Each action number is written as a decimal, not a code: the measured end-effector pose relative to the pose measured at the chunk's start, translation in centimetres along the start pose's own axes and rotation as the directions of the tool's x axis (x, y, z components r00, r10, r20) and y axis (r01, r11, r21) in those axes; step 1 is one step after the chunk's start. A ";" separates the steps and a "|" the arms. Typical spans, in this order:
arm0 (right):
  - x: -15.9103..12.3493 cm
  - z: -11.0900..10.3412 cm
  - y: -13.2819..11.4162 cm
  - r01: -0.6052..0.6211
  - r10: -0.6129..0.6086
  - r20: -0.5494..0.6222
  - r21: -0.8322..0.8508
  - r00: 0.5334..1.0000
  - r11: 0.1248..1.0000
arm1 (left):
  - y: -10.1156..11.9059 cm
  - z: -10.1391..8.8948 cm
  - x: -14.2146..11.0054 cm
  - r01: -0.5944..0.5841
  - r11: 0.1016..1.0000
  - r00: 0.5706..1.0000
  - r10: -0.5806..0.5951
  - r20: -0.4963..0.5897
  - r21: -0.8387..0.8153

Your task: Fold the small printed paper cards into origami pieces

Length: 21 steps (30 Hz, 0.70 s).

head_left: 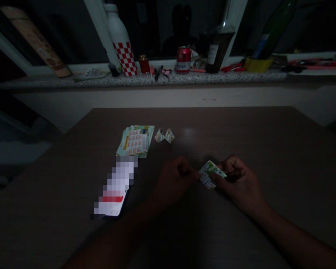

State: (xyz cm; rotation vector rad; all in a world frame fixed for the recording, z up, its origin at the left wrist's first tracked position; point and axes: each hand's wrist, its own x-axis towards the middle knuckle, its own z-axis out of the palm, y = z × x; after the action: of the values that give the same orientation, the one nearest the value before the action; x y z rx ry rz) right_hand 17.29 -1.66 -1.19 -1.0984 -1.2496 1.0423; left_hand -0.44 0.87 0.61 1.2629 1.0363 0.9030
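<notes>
Between my two hands is a small piece of folded paper (211, 170), printed in green and white and turned corner-up. My right hand (240, 183) pinches it, with the thumb on its face and the fingers behind. At its left corner, the thumb and forefinger of my left hand (175, 177) close on the paper's edge. Beyond my left hand stands a small folded paper shape (164, 136) with two pointed halves. A stack of printed paper sheets (134, 142) lies to the left of that shape, and its top sheet carries rows of figures.
A lit phone (114, 190), its screen blurred out, lies left of my left arm on the brown table (282, 149). Behind the table, the stone windowsill (100, 80) holds a red-checked white bottle (124, 48), a red can (183, 59), a dark bottle (215, 52) and other clutter.
</notes>
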 end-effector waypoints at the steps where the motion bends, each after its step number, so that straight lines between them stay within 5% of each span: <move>1: 0.0 0.0 0.0 -0.004 0.004 -0.003 0.005 1.000 1.000 | -0.1 0.0 0.1 -0.001 0.999 1.000 0.002 0.015 -0.038; 10: -0.1 -0.5 0.5 -0.095 0.087 0.109 0.071 0.990 0.993 | -1.0 0.0 0.5 -0.022 0.994 0.999 0.025 0.027 -0.111; 21: 0.2 -0.9 0.2 -0.003 0.003 0.010 -0.046 1.000 0.999 | -1.1 -0.2 0.3 -0.076 0.997 0.991 0.076 -0.106 0.001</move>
State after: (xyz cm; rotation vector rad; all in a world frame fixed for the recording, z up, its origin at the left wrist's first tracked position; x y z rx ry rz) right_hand 18.22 -1.50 -1.35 -1.1318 -1.2863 1.0271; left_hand -0.51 1.12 -0.55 1.2697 1.0758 1.0392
